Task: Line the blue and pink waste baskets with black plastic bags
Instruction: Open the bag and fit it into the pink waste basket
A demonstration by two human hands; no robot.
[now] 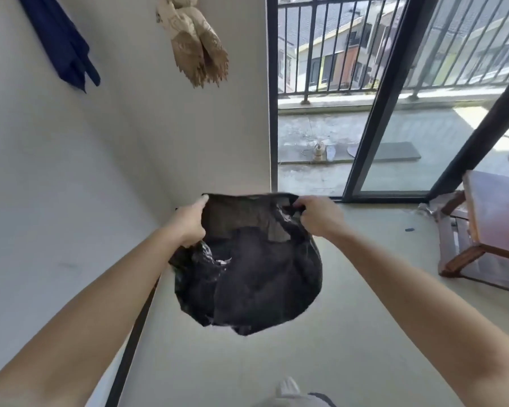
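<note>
Your left hand [188,223] and right hand [318,215] pinch the black bag [247,274] rim; spread it wide, since no basket shows

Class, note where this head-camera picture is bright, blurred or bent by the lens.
Head view: daylight from the balcony door washes the floor; the black bag is motion-blurred, light showing through its top; the door frame leans, bent by the wide lens.
</note>
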